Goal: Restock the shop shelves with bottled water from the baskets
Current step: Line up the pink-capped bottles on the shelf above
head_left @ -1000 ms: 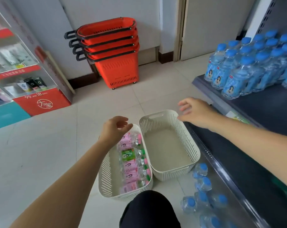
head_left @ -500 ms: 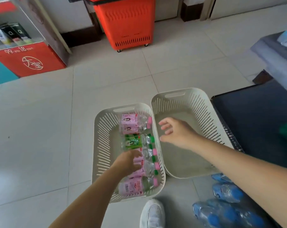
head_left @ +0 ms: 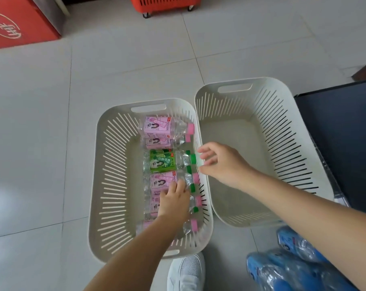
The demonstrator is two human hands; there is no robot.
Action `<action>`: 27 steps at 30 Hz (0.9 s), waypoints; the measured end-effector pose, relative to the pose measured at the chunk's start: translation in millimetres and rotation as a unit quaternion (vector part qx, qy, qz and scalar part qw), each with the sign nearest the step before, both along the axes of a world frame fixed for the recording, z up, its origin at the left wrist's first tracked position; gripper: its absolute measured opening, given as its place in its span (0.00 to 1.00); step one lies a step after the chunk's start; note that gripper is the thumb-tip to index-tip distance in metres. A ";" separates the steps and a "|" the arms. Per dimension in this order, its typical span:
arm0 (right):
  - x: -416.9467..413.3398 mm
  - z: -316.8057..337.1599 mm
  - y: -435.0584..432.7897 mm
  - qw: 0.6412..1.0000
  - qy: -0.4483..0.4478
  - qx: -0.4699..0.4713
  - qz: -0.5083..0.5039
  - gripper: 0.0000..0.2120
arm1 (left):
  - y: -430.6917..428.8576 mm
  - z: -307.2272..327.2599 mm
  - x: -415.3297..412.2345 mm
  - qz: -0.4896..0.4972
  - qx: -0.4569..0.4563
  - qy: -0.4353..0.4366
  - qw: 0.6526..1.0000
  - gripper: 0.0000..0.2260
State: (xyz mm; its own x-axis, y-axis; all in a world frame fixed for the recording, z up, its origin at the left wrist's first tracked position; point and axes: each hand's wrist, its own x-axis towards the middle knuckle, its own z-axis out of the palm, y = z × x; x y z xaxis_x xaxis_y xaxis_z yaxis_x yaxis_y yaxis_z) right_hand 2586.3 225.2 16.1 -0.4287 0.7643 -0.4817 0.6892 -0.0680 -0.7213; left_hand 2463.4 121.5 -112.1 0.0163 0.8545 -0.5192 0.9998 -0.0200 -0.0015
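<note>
Left hand (head_left: 173,201) is down in the left basket (head_left: 115,175), lower centre of the frame, palm over the pink-label bottles (head_left: 161,181), fingers bent across them. Has it got a real grip? I cannot tell. Right hand (head_left: 222,162) hovers over the rims where the two baskets meet, fingers loose and spread, holding nothing, just beside the cap of the green-label bottle (head_left: 161,163). To do this pick well, I'd say wrap one bottle round its labelled middle, not the crinkly clear shoulder, and lift straight up so the neighbours don't roll. The bottles lie on their sides in a row down the basket's right half, caps pointing right: clear plastic, mostly pink labels and caps, green among them. The right basket (head_left: 282,143) looks empty, and the dark shelf (head_left: 341,133) sits at the right edge.
</note>
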 end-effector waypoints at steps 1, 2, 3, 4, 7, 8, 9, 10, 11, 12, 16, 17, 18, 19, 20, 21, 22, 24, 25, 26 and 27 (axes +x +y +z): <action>1.5 -1.3 -0.8 1.000 0.001 0.002 -0.003 0.19 | -0.6 -0.7 3.0 0.011 0.003 -0.006 1.000 0.26; 2.5 -2.0 -1.7 1.000 0.001 0.004 -0.006 0.18 | -0.6 0.2 5.2 0.018 0.007 -0.012 1.000 0.24; 3.1 -2.5 -2.5 1.000 0.002 0.005 -0.009 0.18 | -1.3 0.2 5.9 0.022 0.011 -0.019 1.000 0.24; 3.7 -2.4 -3.3 1.000 0.001 0.005 -0.010 0.18 | -1.1 2.6 5.5 0.023 0.013 -0.028 0.999 0.24; 3.6 -1.5 -5.2 1.000 0.001 0.004 -0.004 0.18 | 2.6 13.8 -4.7 0.041 -0.016 -0.111 0.993 0.22; 2.9 -0.8 -5.5 1.000 0.000 0.001 -0.003 0.18 | 6.6 21.9 -10.7 0.074 -0.020 -0.157 0.985 0.20; 1.9 -0.8 -5.9 1.000 0.000 -0.002 -0.005 0.18 | 11.5 32.2 -17.5 0.118 -0.013 -0.202 0.972 0.18; 0.8 -0.8 -6.2 1.000 0.001 -0.007 -0.009 0.18 | 17.9 44.4 -25.5 0.160 -0.002 -0.234 0.959 0.19; -0.3 -1.4 -6.4 1.000 0.003 -0.014 -0.012 0.19 | 24.4 56.8 -33.9 0.196 0.012 -0.254 0.947 0.20; -1.6 -1.3 -6.9 1.000 0.007 -0.024 -0.014 0.20 | 31.0 71.0 -41.1 0.226 0.032 -0.268 0.936 0.22; -5.8 1.3 -8.8 0.997 0.021 -0.072 0.011 0.35 | 48.8 113.3 -59.2 0.316 0.129 -0.353 0.871 0.23; -7.8 3.2 -9.5 0.996 0.023 -0.090 0.017 0.40 | 52.5 121.9 -58.8 0.356 0.135 -0.404 0.832 0.25; -9.9 5.5 -10.2 0.993 0.031 -0.107 0.026 0.43 | 56.9 128.3 -56.1 0.397 0.132 -0.458 0.784 0.27; -11.4 6.4 -10.6 0.991 0.046 -0.124 0.030 0.40 | 61.4 134.4 -51.6 0.430 0.125 -0.497 0.743 0.27; -11.7 7.4 -10.3 0.988 0.063 -0.139 0.028 0.35 | 66.4 139.9 -46.2 0.452 0.118 -0.519 0.716 0.26; -10.7 8.2 -9.2 0.985 0.081 -0.149 0.019 0.29 | 71.2 143.7 -41.3 0.461 0.106 -0.536 0.699 0.25; -7.7 7.9 -7.0 0.984 0.095 -0.153 0.004 0.24 | 74.8 147.1 -37.0 0.461 0.084 -0.558 0.685 0.25; 1.3 7.1 -1.3 0.981 0.114 -0.156 -0.035 0.19 | 77.9 144.5 -36.7 0.438 0.022 -0.609 0.661 0.28; 5.7 5.6 0.8 0.977 0.125 -0.161 -0.057 0.18 | 75.4 137.7 -40.0 0.424 0.009 -0.611 0.668 0.29; 12.3 5.2 4.2 0.973 0.139 -0.165 -0.078 0.19 | 73.4 125.9 -41.4 0.406 0.017 -0.581 0.705 0.28; 17.7 3.2 7.5 0.969 0.150 -0.166 -0.099 0.19 | 69.6 109.0 -45.2 0.373 0.040 -0.510 0.774 0.25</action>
State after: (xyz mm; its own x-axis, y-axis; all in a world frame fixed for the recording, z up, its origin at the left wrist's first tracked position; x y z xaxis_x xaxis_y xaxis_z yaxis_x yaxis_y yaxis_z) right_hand 2604.1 232.7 19.4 -0.4488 0.6695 -0.5919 0.4011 -0.4410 -0.8029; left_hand 2418.3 191.1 -3.1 -0.1313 0.8522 -0.5064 0.2158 0.5232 0.8244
